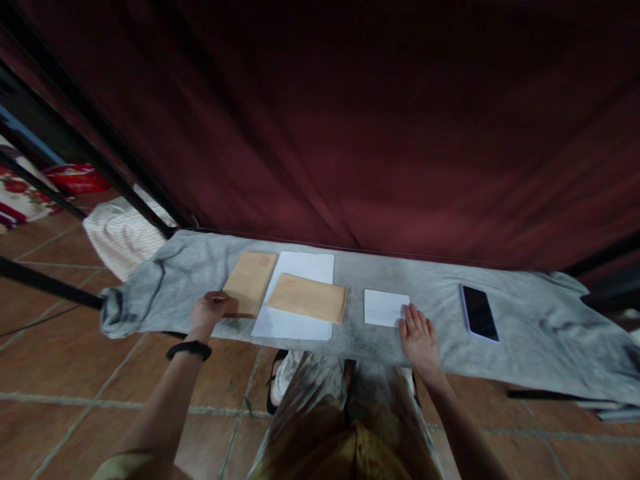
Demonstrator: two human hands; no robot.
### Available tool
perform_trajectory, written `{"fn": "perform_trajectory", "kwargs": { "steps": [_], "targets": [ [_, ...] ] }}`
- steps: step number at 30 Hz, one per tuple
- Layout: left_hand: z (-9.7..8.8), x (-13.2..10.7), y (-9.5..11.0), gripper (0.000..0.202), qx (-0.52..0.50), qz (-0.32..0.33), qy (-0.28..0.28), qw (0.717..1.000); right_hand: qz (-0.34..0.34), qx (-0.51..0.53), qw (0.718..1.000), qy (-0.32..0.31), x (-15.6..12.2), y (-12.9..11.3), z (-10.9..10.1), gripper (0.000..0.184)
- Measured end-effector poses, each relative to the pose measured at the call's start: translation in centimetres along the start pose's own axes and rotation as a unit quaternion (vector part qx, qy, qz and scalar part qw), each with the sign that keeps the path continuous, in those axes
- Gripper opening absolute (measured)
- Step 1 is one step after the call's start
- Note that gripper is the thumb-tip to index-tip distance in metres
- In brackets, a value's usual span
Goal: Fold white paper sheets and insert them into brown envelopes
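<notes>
one flat brown paper envelope (249,282) lies on the grey cloth-covered table (525,313); left hand (210,311) at its near corner, fingers curled, grip indistinct. right hand (417,337) flat, fingers together, touching a small white paper sheet (384,307).

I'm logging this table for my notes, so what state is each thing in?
Left envelope: flat, left hand on its near corner.
Sheet: unfolded, partly covered.
Right envelope: flat on the sheet, untouched.
Small paper: flat, right hand open, fingertips at its corner.
Phone: face up, screen dark.
Cloth: spread out, wrinkled at the ends.
</notes>
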State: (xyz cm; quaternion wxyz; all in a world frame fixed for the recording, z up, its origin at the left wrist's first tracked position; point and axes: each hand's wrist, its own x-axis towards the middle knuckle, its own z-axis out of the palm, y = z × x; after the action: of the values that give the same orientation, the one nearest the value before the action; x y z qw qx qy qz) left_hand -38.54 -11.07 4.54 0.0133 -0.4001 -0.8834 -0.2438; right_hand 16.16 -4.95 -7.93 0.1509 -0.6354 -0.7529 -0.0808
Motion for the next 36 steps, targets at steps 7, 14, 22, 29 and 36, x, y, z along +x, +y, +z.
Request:
{"fn": "perform_trajectory", "kwargs": {
  "steps": [7, 14, 22, 29, 36],
  "targets": [
    [3.9, -10.9, 8.5, 0.05, 0.059, 0.341, -0.033, 0.938, -0.012, 0.001, 1.0, 0.014, -0.1, 0.3, 0.3, 0.056],
    [8.3, -21.8, 16.6, 0.056, 0.078, 0.61, -0.132, 0.778, -0.016, 0.007, 1.0, 0.012, 0.0, 0.3, -0.3, 0.055],
    [9.3, -22.8, 19.5, 0.071, 0.065, 0.628, -0.14, 0.763, -0.039, 0.088, 0.995, 0.019, 1.1, -1.3, -1.4, 0.052],
    [10.7, -23.4, 20.0, 0.078, 0.074, 0.611, -0.171, 0.769, -0.138, 0.182, 0.973, -0.034, 1.5, -4.8, -1.4, 0.05],
    [11.7, -23.6, 20.6, 0.059, 0.043, 0.581, -0.169, 0.795, -0.136, 0.205, 0.968, -0.051, 1.5, -4.5, -1.2, 0.048]
  ]
}}
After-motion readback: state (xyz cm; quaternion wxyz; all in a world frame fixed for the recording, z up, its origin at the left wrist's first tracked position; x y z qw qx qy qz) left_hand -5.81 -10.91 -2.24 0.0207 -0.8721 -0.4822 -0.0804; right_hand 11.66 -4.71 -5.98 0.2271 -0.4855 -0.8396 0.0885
